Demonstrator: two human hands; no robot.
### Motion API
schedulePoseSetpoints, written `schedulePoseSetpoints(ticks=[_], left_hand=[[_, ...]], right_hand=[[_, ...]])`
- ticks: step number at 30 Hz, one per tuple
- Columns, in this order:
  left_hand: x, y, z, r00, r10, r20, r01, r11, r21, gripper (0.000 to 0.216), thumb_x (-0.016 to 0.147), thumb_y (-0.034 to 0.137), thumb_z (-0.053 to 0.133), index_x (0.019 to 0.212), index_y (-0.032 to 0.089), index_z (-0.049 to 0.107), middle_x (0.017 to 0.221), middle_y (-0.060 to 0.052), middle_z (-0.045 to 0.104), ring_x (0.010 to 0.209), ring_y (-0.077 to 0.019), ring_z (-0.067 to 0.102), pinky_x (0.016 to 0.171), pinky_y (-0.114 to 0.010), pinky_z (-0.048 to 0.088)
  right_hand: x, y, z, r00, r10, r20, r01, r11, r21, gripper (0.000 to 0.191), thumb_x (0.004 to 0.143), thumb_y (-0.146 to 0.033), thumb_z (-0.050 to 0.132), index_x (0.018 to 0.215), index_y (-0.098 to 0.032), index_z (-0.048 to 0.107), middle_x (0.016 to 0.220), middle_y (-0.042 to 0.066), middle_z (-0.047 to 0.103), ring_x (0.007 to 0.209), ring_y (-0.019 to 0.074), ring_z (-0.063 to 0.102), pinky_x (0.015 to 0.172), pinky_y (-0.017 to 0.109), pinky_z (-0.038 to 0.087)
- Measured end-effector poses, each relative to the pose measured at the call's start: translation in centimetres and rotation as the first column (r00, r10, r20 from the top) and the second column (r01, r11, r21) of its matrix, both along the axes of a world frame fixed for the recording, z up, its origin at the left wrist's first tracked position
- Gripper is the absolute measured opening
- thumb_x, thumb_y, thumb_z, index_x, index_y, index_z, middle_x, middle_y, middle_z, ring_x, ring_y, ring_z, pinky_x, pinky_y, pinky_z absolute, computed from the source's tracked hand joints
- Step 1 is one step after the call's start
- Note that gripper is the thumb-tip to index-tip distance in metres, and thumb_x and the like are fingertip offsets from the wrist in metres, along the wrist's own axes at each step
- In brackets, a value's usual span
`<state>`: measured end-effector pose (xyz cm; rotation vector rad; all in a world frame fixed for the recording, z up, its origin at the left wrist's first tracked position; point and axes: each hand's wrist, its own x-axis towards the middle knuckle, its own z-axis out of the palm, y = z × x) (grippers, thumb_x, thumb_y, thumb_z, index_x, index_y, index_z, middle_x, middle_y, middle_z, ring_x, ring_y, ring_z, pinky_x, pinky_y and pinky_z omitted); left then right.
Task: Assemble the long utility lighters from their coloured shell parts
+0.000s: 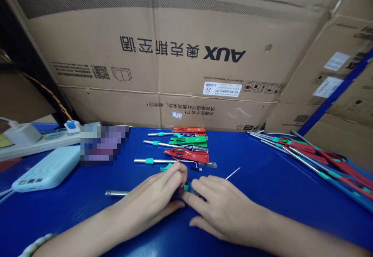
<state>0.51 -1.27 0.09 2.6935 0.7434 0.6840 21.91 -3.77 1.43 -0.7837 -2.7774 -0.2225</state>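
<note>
My left hand (pixel 154 202) and my right hand (pixel 224 210) meet over the blue table (pixel 276 187), fingers curled together around a small part with a teal piece (pixel 186 187) showing between them. A metal tube (pixel 116 193) sticks out to the left from under my left hand, and a thin wire (pixel 233 173) lies just beyond my right hand. Behind the hands lie a red lighter (pixel 189 154), a green lighter (pixel 189 140) and another red lighter (pixel 189 131), each with a long metal nozzle pointing left. A loose teal part (pixel 166 166) lies near them.
A heap of red long-nozzle lighters (pixel 314 156) lies at the right. A white power bank (pixel 48 169) and a power strip (pixel 37 142) sit at the left. Large cardboard boxes (pixel 180 55) wall off the back.
</note>
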Motion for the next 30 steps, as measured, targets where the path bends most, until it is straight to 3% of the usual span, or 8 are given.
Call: schedulePoseSetpoints(ticks=[3, 7, 10, 14, 16, 18, 24, 30], left_hand=[[0.5, -0.4, -0.3, 0.998, -0.041, -0.042, 0.045, 0.992, 0.115, 0.006, 0.094, 0.015, 0.044, 0.095, 0.020, 0.040, 0.103, -0.006, 0.050, 0.080, -0.0153, 0.057, 0.065, -0.025, 0.052], [0.7, -0.8, -0.1, 0.997, -0.071, -0.035, 0.077, 0.967, 0.244, 0.005, 0.098, 0.021, 0.040, 0.094, 0.018, 0.042, 0.099, -0.006, 0.053, 0.080, -0.0158, 0.058, 0.066, -0.026, 0.053], [0.3, -0.6, 0.1, 0.997, -0.043, 0.065, 0.017, 0.932, 0.363, 0.012, 0.097, 0.023, 0.043, 0.108, 0.018, 0.043, 0.111, -0.010, 0.054, 0.102, -0.0207, 0.056, 0.084, -0.033, 0.053], [-0.2, 0.3, 0.2, 0.998, 0.001, 0.058, -0.026, 0.902, 0.432, 0.021, 0.093, 0.017, 0.048, 0.114, 0.016, 0.045, 0.120, -0.013, 0.053, 0.117, -0.0255, 0.047, 0.097, -0.042, 0.045], [-0.3, 0.8, 0.2, 0.999, 0.035, 0.005, -0.034, 0.912, 0.409, 0.022, 0.093, 0.017, 0.048, 0.115, 0.015, 0.046, 0.121, -0.013, 0.053, 0.118, -0.0269, 0.045, 0.098, -0.044, 0.043], [-0.3, 1.1, 0.2, 0.997, 0.061, -0.050, -0.037, 0.925, 0.378, 0.022, 0.093, 0.018, 0.047, 0.115, 0.015, 0.047, 0.120, -0.013, 0.054, 0.118, -0.0276, 0.045, 0.098, -0.045, 0.042], [-0.3, 1.3, 0.0, 0.978, 0.115, -0.175, -0.048, 0.938, 0.344, 0.023, 0.094, 0.018, 0.044, 0.116, 0.017, 0.049, 0.120, -0.010, 0.054, 0.120, -0.0292, 0.043, 0.099, -0.049, 0.036], [-0.2, 1.4, -0.1, 0.973, 0.119, -0.196, -0.050, 0.944, 0.325, 0.022, 0.094, 0.018, 0.044, 0.115, 0.017, 0.050, 0.119, -0.010, 0.054, 0.120, -0.0288, 0.042, 0.101, -0.048, 0.033]], right_hand=[[-0.4, -0.3, -1.4, 0.998, 0.009, -0.068, -0.001, 0.993, 0.115, 0.011, 0.086, -0.023, 0.056, 0.089, -0.014, 0.061, 0.081, 0.008, 0.064, 0.069, 0.0227, 0.060, 0.060, 0.035, 0.047], [-0.2, -0.3, -1.2, 0.998, 0.034, -0.045, -0.028, 0.990, 0.140, 0.013, 0.083, -0.011, 0.048, 0.086, -0.014, 0.061, 0.076, 0.008, 0.064, 0.064, 0.0215, 0.060, 0.058, 0.034, 0.046], [0.3, 0.6, 0.3, 0.986, -0.164, 0.045, 0.159, 0.984, 0.083, 0.006, 0.079, -0.014, 0.055, 0.080, -0.018, 0.060, 0.071, 0.005, 0.065, 0.064, 0.0214, 0.061, 0.060, 0.032, 0.046], [2.4, 3.2, 2.8, 0.853, -0.514, 0.085, 0.508, 0.857, 0.087, 0.010, 0.082, -0.015, 0.052, 0.080, -0.014, 0.062, 0.073, 0.009, 0.067, 0.066, 0.0249, 0.065, 0.057, 0.032, 0.043], [4.1, 4.8, 3.7, 0.663, -0.718, 0.211, 0.717, 0.690, 0.096, 0.015, 0.085, -0.018, 0.050, 0.086, -0.013, 0.064, 0.078, 0.012, 0.069, 0.070, 0.0251, 0.067, 0.058, 0.030, 0.043], [6.0, 6.3, 4.2, 0.497, -0.794, 0.350, 0.820, 0.562, 0.111, 0.018, 0.083, -0.019, 0.052, 0.091, -0.013, 0.067, 0.090, 0.015, 0.070, 0.083, 0.0257, 0.068, 0.065, 0.028, 0.044], [10.8, 9.3, 4.2, 0.364, -0.803, 0.472, 0.889, 0.450, 0.080, 0.021, 0.074, -0.020, 0.063, 0.091, -0.011, 0.070, 0.095, 0.020, 0.069, 0.093, 0.0315, 0.066, 0.069, 0.032, 0.046], [12.7, 10.4, 3.8, 0.332, -0.737, 0.589, 0.915, 0.403, -0.012, 0.020, 0.065, -0.021, 0.069, 0.084, -0.014, 0.069, 0.087, 0.014, 0.070, 0.087, 0.0292, 0.067, 0.064, 0.030, 0.045]])
